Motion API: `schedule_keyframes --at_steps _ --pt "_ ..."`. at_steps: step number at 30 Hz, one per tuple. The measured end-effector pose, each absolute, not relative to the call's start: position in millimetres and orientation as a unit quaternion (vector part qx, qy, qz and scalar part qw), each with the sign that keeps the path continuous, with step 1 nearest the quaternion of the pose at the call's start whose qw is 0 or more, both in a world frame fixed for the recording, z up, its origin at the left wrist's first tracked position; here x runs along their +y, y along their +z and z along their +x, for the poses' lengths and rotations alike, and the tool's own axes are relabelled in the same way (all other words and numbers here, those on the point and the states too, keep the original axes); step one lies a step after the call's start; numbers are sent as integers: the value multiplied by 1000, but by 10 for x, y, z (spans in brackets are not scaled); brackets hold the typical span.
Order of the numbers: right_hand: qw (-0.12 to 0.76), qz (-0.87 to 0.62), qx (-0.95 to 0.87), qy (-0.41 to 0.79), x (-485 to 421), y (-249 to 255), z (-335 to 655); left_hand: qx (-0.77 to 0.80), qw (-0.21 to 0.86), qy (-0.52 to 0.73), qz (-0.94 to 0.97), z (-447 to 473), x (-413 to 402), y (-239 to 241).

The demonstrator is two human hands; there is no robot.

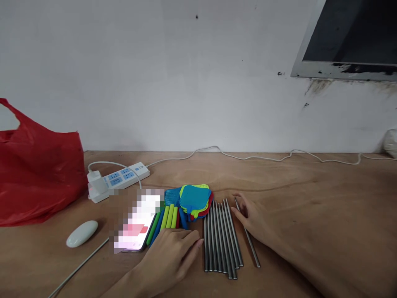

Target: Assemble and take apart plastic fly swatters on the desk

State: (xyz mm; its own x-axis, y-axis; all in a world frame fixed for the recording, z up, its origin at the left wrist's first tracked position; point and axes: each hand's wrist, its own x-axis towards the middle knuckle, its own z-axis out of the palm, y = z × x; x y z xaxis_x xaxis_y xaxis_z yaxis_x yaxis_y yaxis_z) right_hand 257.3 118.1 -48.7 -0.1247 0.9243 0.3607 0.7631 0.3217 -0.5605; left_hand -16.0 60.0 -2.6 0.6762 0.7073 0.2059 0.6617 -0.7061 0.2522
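Note:
My right hand [249, 213] pinches the upper part of a thin metal rod [252, 246] between thumb and fingers. That rod lies slanted on the table, a little apart from a row of several similar metal rods [218, 240]. My left hand [173, 250] rests with bent fingers left of the row, thumb and index tips close together. Nothing shows between them; its other fingertips are hidden. Just beyond it lie several coloured foam tubes [169, 216] in green, blue, yellow and red. Behind these is a pile of blue, yellow and red mesh pieces [195, 198], by the rods' far ends.
A lit phone [139, 223] lies left of the tubes. Further left are a white mouse [82, 234], a power strip [119, 180] with a charger, and a red plastic bag [40, 169]. A white cable [248, 158] runs along the wall on the wooden table [325, 207].

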Motion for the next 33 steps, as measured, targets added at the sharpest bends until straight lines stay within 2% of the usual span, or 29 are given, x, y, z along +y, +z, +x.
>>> schedule_keyframes --at_steps 3,6,15,25,33 --pt "272 -574 -767 92 1149 -477 2585 380 77 156 908 -165 611 -28" --pt "274 -565 -770 113 1123 -438 2577 383 77 165 905 -169 620 -24" --pt "489 -541 -638 248 1137 -277 2526 402 83 162 897 -185 645 10" --pt "524 -549 -585 286 1086 -267 2525 407 85 185 890 -193 647 -34" --pt "628 -504 -521 282 896 -230 2486 434 136 260 852 -180 646 -83"
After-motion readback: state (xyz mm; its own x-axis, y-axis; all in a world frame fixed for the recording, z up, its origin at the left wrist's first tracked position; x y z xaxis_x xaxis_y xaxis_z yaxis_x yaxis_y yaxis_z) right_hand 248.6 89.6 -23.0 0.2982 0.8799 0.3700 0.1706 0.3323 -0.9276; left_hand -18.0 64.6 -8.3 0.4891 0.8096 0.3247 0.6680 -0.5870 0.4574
